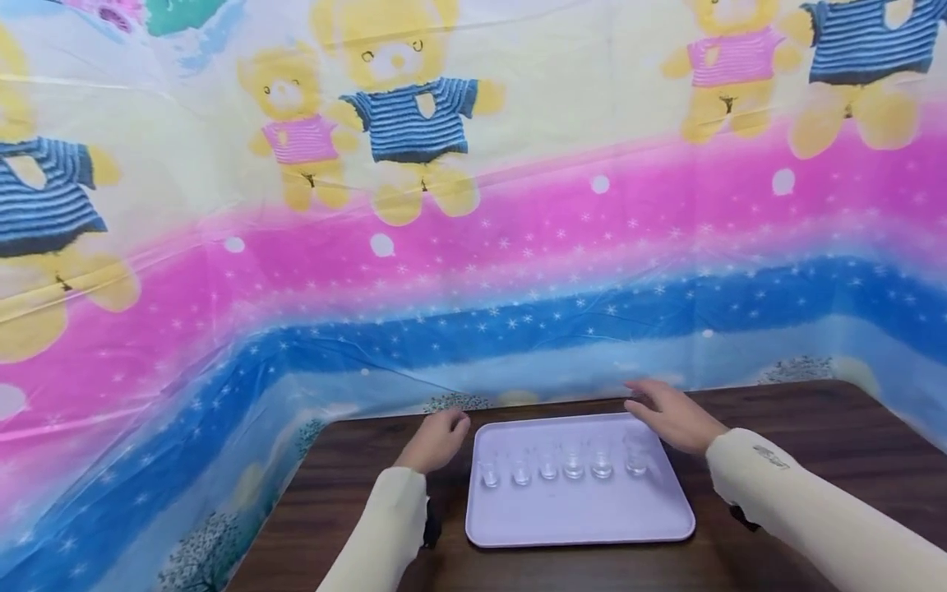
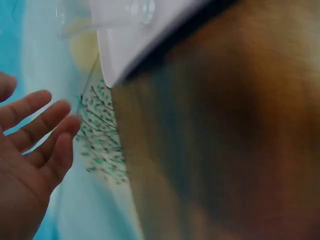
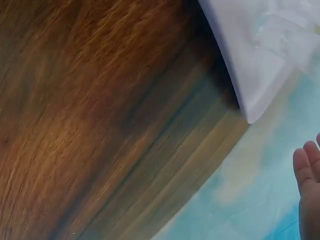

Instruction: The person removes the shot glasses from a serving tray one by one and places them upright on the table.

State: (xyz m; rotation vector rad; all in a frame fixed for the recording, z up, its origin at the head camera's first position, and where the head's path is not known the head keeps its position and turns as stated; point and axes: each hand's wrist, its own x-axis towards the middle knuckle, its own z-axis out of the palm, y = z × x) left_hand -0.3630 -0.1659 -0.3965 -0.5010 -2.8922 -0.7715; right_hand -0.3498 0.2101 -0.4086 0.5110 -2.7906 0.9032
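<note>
A pale lilac tray (image 1: 562,514) lies on the dark wooden table, with several small clear glasses (image 1: 573,462) standing in a row across it. Off the tray's left side, my left hand (image 1: 436,440) is raised with nothing in it; the left wrist view shows its fingers (image 2: 42,122) relaxed and slightly bent. My right hand (image 1: 676,418) hovers by the tray's far right corner, fingers extended and holding nothing. The rightmost glass (image 1: 635,458) is the closest one to it. Only some fingertips and part of the palm of the right hand (image 3: 310,185) show in the right wrist view.
The brown wooden table (image 1: 333,501) extends to both sides of the tray. Behind it hangs a cloth backdrop (image 1: 533,329) with printed bears and pink and blue bands, close along the table's far edge. Cream sleeves (image 1: 799,493) cover both forearms.
</note>
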